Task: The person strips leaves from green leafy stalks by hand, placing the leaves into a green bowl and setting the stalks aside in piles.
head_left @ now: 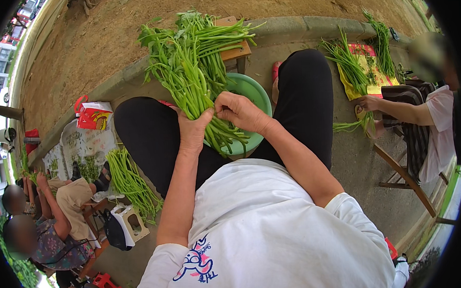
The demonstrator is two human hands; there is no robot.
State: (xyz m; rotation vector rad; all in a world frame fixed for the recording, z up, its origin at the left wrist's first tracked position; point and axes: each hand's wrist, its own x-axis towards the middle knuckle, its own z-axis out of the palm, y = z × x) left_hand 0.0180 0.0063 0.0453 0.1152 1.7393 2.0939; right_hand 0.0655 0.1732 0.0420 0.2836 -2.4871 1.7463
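Note:
My left hand (193,126) is closed around a thick bunch of long green leafy stems (186,81), held over my lap. The leafy tops point away from me, and the cut ends hang towards me over the rim of a green plastic basin (266,103). Beside the left thumb is my right hand (242,110), its fingers bent together against the side of the bunch. Whether a stem is pinched between them is hidden. Behind the bunch, more leafy stems (223,37) lie across a small wooden stool (235,54). The basin stands between my knees, partly covered by my hands and the greens.
A concrete kerb (283,29) runs beyond the stool, with bare soil behind it. To the right, a seated person's hand (369,102) holds stems near a yellow and red sack (354,86). On the left lie a stem pile (132,180), a plastic step stool (131,223) and other seated people.

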